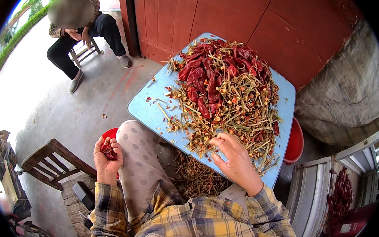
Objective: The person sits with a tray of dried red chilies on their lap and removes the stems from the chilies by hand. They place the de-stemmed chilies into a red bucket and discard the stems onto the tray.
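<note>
My left hand is raised beside my left knee, its fingers curled around dark red dried chili pepper. Over the near edge of a light blue table, my right hand hovers with thumb and forefinger apart; I see nothing held in it. Just beyond its fingertips lies a heap of dry chili stems and caps, mixed with seeds and red bits. Whole dried red chili peppers are piled at the far side of the heap.
Under the table, more stems lie in a heap. Red basins stand at right and by my left knee. A wooden chair holds a dark box. Ahead left, a person sits on a stool near a red door.
</note>
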A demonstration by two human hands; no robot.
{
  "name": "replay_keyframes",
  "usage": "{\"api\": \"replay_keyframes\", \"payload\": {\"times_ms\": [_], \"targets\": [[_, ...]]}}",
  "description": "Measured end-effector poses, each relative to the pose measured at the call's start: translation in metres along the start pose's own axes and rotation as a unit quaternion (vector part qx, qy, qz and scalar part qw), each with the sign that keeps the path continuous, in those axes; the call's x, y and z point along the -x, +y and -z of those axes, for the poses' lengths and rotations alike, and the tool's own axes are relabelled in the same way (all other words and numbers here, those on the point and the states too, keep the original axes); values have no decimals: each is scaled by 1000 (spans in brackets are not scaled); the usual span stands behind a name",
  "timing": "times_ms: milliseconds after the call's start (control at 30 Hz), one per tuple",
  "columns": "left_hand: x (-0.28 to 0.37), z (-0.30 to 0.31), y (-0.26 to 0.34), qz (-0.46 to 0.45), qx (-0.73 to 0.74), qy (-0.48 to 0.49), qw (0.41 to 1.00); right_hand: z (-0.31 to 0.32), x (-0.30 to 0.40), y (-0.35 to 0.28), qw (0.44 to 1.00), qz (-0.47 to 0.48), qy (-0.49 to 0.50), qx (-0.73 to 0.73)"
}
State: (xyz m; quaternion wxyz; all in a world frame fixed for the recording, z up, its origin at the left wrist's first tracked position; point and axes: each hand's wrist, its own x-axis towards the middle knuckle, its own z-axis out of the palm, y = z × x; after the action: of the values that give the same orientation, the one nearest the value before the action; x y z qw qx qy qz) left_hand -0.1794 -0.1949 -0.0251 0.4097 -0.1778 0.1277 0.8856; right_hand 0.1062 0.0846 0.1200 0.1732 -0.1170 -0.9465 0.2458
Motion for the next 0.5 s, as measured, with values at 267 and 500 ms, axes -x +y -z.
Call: {"api": "replay_keyframes", "payload": {"times_ms": [267,500], "targets": [[-40,58,32,-166,-86,211,959,-27,-60,18,985,100,-22,139],[-64,130,70,-179,-110,275,938,-74,-141,25,969,159,9,187]]}}
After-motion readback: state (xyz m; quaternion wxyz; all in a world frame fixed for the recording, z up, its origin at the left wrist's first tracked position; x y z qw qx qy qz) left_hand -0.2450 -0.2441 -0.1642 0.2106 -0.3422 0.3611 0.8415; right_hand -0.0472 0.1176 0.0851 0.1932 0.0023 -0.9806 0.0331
